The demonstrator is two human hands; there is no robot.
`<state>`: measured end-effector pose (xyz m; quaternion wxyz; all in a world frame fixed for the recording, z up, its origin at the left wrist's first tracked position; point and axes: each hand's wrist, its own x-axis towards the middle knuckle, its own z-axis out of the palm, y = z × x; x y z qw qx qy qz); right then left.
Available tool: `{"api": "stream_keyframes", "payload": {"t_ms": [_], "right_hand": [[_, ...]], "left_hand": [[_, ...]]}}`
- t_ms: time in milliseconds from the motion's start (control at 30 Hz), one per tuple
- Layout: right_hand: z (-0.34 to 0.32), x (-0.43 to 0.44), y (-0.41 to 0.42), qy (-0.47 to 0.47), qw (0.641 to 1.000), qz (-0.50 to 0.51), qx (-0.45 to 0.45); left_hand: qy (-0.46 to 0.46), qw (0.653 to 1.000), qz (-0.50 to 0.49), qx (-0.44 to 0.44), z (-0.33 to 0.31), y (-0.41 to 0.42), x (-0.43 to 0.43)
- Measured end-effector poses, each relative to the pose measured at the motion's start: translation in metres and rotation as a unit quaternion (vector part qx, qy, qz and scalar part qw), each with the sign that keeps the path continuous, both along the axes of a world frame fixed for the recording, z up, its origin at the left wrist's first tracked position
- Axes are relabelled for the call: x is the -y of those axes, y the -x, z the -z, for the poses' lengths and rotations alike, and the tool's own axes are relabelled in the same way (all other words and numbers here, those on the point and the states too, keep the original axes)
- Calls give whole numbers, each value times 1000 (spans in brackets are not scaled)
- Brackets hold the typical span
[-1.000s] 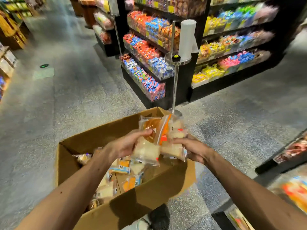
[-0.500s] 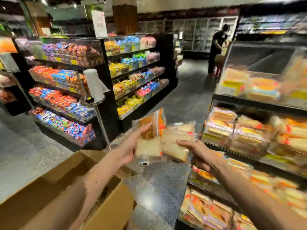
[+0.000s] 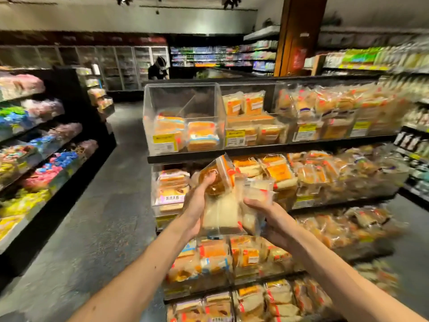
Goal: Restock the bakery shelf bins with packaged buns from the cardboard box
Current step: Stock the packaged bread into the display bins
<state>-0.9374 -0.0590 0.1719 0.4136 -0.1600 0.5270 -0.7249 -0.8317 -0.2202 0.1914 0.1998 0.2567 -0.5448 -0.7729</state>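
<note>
Swinging round from the cardboard box, I've now got the bakery shelf (image 3: 301,145) right in front. Both my left hand (image 3: 197,203) and right hand (image 3: 271,217) are curled round some bun packs (image 3: 220,217), just below the half-empty clear bin (image 3: 185,98). Dropping them in looks next.

Room is lying open above the few orange packs (image 3: 201,135) in the clear plastic corner bin (image 3: 183,98), while the neighbouring clear bins (image 3: 279,98) are sitting crammed.
</note>
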Motion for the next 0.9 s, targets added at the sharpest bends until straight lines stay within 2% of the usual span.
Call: {"api": "stream_keyframes", "payload": {"t_ms": [233,367,533,633,767,900], "right_hand": [[4,-50,85,-30,992,125,-19],[10,-70,132,-31,987,156,-8],[11,-93,176,-30,984,176,6],[20,-117,206,-62,974,216,17],[28,-154,243,-86,960,262,46],[33,-185,282,-117,960,251,45]], "left_hand": [[-28,996,83,3,21,140,-40],[-22,993,110,32,41,220,-68],[-16,992,116,48,52,282,-96],[-9,986,159,46,60,317,-119],[-53,974,218,17,69,358,-141],[-41,962,265,46,81,396,-152]]}}
